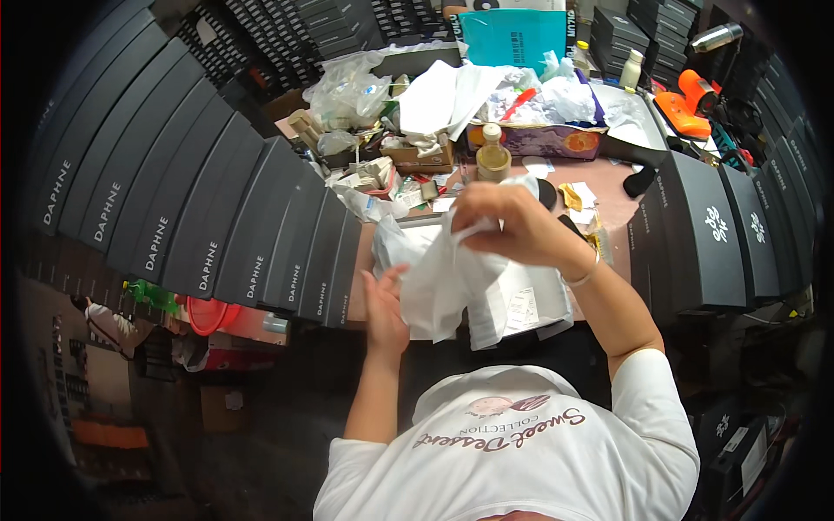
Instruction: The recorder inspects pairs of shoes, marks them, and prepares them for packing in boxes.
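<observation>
My right hand [512, 227] is raised over the table with its fingers pinched on a thin white sheet [434, 286], like tissue paper, which hangs down in folds. My left hand [385, 308] is at the sheet's left side, palm turned toward it, with fingers stretched apart and holding nothing. Below the sheet lies an open, white-lined box [547, 304] at the table's near edge. A small printed slip [522, 306] shows inside it. More white wrapping spills over the box's near side. The sheet hides much of the box and whatever lies within it.
Dark shoe boxes [178, 208] stand in a long row on the left, others [695, 230] on the right. Behind the work spot are a bottle [493, 156], a purple carton [534, 141] heaped with white paper, and plastic bags [347, 91]. An orange device [686, 104] sits back right.
</observation>
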A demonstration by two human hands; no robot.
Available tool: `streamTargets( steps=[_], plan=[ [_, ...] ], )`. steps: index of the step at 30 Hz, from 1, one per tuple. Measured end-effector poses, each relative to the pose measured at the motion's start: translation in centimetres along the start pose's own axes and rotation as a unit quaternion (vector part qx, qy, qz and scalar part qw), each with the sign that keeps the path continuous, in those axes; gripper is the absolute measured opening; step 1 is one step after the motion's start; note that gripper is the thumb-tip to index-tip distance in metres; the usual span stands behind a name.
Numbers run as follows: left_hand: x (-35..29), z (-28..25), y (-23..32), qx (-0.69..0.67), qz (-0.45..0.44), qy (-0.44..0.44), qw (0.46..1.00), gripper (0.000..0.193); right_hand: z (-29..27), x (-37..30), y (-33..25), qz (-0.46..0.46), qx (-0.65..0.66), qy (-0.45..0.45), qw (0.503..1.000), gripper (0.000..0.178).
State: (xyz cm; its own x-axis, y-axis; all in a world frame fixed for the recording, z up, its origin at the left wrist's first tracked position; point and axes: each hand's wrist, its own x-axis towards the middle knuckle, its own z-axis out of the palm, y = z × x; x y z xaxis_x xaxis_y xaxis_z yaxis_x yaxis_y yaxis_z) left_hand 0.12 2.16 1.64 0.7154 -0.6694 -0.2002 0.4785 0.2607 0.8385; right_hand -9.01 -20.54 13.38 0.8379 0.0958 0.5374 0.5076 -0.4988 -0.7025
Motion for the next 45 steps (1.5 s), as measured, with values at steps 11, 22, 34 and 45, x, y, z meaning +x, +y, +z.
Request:
streamTargets(
  steps=[11, 22, 34, 45],
  plan=[
    [-3.9, -0.7, -6.7, -0.14, -0.143, 0.11, 0.974, 0.052, 8.0, -9.5, -0.3, 0.132, 0.054, 0.084, 0.986, 0.027],
    [-2.9, 6.7, -11.2, 0.355, 0.363, 0.041, 0.86, 0.092, 10.1, -16.2, 4.5, 0.266, 0.531, 0.303, 0.745, 0.052],
    [-4.2, -2.0, -17.8, 0.005, -0.37, 0.017, 0.929, 0.04, 1.4, -23.7, 15.2, 0.345, 0.473, 0.337, 0.737, 0.048],
    [-2.7, 1.7, -14.0, 0.395, 0.33, 0.001, 0.857, 0.03, 4.4, -21.2, 9.6, 0.436, 0.296, 0.389, 0.755, 0.021]
  ],
)
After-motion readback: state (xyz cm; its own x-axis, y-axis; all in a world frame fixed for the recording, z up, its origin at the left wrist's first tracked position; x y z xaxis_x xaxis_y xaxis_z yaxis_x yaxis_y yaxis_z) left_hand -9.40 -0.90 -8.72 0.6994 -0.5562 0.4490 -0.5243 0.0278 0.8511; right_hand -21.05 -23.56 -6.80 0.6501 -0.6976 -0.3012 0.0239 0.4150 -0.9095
